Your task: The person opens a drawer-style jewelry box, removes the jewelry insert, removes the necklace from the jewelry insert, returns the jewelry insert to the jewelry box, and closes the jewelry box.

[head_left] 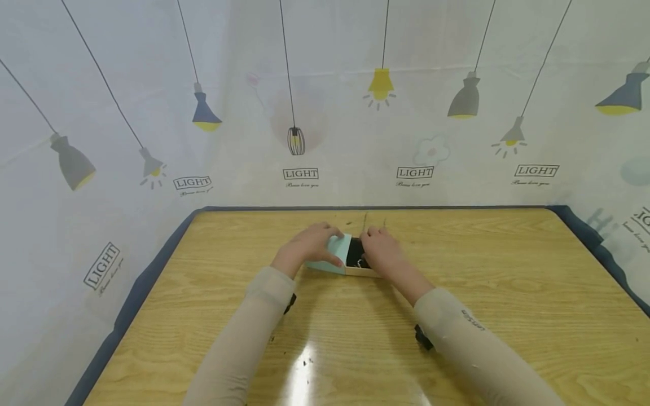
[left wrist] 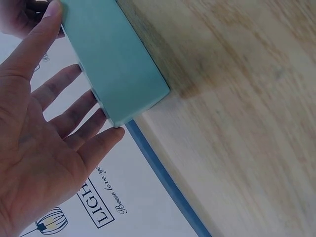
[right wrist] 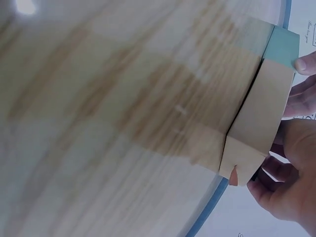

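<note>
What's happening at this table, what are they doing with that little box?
A person sits at a wooden table with a small drawer-style box. The left hand holds the pale blue sleeve, thumb on one side and fingers on the other. The right hand grips the tan inner tray. The tray sticks partway out of the sleeve, showing a black lining with something small and pale inside, too small to identify.

Wooden table (head_left: 508, 293), blue edge; white lamp-print curtain (head_left: 152, 84) behind.
</note>
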`<state>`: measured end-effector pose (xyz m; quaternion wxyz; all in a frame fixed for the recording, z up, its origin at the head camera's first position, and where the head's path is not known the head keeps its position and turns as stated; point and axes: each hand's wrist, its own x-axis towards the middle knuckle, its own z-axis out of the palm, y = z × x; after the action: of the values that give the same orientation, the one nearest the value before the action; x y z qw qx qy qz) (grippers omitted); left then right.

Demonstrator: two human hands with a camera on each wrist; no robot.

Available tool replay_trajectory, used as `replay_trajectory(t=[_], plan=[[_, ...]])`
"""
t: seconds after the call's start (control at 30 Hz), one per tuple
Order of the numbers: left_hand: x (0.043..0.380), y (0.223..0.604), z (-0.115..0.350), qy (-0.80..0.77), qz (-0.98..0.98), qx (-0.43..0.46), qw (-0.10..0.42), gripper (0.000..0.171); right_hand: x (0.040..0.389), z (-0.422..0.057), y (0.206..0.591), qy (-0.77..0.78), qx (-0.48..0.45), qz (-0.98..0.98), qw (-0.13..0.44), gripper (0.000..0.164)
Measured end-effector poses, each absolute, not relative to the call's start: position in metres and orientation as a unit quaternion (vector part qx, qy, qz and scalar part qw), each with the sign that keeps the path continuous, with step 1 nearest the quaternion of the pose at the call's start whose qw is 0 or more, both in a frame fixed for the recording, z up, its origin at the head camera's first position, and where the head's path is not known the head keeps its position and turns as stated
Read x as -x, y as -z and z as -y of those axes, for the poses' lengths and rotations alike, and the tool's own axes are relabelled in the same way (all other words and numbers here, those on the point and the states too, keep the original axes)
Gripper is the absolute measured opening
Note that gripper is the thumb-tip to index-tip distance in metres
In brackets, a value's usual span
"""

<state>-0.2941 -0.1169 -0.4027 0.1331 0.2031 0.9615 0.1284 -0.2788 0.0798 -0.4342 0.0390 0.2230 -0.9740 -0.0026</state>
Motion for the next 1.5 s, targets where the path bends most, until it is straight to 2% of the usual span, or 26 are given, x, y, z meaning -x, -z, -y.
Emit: replay_trajectory(t=[0.53, 1.17, 1.5], plan=[[0.294, 0.403, 0.115, -0.119, -0.963, -0.203, 0.129, 0.077, 0.279, -0.073, 0.432, 0.033, -0.202, 0.979, 0.009, 0.043], [0.293, 0.401, 0.114, -0.113, -0.967, -0.190, 0.126, 0.081, 0.280, -0.069, 0.429, 0.034, -0.195, 0.980, 0.014, 0.027], [0.293, 0.404, 0.114, -0.111, -0.967, -0.188, 0.129, 0.080, 0.286, -0.074, 0.427, -0.032, -0.190, 0.981, -0.022, 0.041]])
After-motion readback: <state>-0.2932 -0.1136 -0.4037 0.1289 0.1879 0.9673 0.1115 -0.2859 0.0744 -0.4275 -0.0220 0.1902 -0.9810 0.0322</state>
